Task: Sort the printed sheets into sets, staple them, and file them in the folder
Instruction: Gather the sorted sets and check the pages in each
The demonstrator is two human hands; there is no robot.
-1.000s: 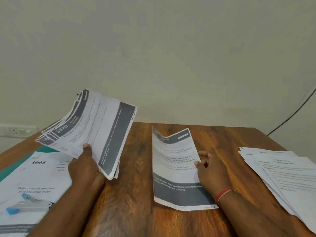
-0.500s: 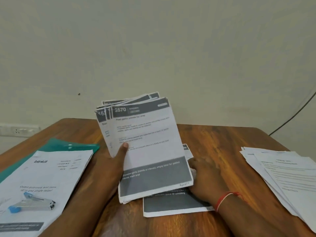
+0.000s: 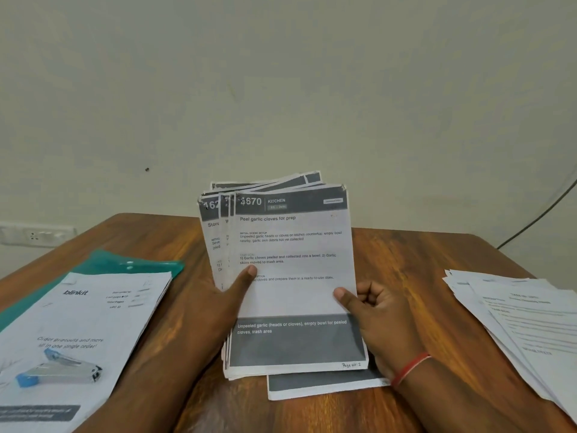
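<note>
Head: green folder (image 3: 137,264) (under blinkit sheet (image 3: 93,323))

Wood-grain brown table (image 3: 406,254) under everything, running out past the left hand (image 3: 224,304) and the right hand (image 3: 377,320). Plain off-white wall (image 3: 281,89) behind it, with a tiny dark speck (image 3: 147,169) up and left of the left hand. White socket (image 3: 34,235) low on the wall, way off left. Dark cable (image 3: 537,214) curves down far right of the right hand. Red band (image 3: 409,368) on the right wrist.
</note>
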